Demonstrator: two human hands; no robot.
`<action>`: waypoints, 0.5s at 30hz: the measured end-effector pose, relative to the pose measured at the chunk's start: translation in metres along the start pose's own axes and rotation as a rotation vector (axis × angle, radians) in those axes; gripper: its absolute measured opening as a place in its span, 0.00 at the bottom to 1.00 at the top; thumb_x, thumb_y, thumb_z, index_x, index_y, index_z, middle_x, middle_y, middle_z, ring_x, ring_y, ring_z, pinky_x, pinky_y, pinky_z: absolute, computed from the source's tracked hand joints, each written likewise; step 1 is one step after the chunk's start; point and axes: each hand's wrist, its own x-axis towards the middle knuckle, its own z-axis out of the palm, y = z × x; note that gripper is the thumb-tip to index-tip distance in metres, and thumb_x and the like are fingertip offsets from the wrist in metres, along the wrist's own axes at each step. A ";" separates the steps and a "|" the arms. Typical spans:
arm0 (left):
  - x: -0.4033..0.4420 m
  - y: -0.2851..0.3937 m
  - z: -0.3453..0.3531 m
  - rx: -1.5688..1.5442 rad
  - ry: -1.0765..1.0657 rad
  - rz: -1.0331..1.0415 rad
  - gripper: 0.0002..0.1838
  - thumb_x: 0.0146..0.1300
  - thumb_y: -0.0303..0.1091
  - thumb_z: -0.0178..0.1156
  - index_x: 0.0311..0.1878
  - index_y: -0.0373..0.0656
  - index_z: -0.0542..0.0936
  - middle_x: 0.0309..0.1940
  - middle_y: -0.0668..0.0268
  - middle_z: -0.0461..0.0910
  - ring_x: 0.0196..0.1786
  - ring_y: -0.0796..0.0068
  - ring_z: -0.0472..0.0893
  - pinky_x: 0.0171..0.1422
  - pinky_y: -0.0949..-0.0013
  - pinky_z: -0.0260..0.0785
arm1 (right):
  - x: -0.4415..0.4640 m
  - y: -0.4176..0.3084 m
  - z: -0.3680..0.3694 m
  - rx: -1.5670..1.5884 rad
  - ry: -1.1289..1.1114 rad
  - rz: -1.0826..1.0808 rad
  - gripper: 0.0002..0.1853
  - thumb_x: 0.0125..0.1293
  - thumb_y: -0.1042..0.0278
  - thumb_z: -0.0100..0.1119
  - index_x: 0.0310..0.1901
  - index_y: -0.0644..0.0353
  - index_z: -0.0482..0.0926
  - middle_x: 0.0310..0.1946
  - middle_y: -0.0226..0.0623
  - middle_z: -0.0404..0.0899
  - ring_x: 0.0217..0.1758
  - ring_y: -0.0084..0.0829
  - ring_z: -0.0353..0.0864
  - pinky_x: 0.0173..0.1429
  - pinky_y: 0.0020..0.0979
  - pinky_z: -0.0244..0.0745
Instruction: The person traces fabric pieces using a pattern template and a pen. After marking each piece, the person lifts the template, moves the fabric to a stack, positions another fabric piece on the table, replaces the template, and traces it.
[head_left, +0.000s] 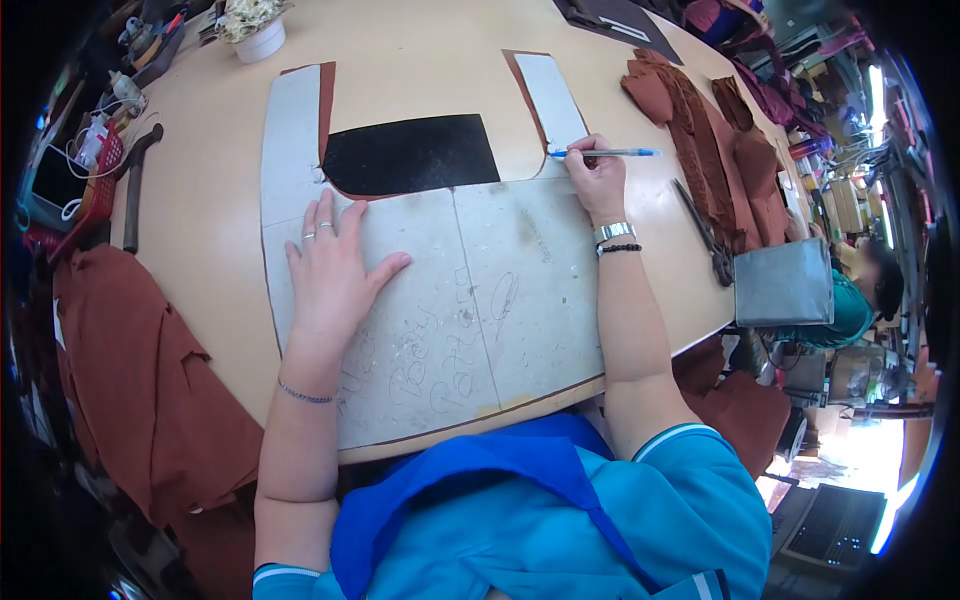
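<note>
A large pale grey pattern board (530,260) with two upright arms and handwriting lies flat before me. Brown material (327,100) shows as a thin border around its edges. My left hand (335,255) rests on the board's left part, fingers spread. In my right hand (600,180) is a ballpoint pen (625,153) with a blue tip, held at the inner corner of the board's right arm. The tip appears to touch the edge there. A black flat piece (410,155) lies between the two arms.
Brown cloth (150,380) drapes over the table's left side; more brown pieces (700,150) lie at the right. Scissors (705,235) and a grey metal block (783,283) sit near the right edge. A hammer (138,185), red basket (95,205) and potted plant (258,35) stand left. A person (850,300) sits at right.
</note>
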 end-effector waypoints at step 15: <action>0.002 -0.002 0.002 -0.007 -0.011 0.004 0.43 0.53 0.62 0.68 0.68 0.48 0.68 0.73 0.47 0.57 0.77 0.50 0.55 0.68 0.30 0.55 | -0.041 -0.088 0.080 0.336 -0.278 -0.026 0.05 0.59 0.72 0.62 0.31 0.63 0.77 0.25 0.26 0.77 0.27 0.14 0.74 0.32 0.20 0.71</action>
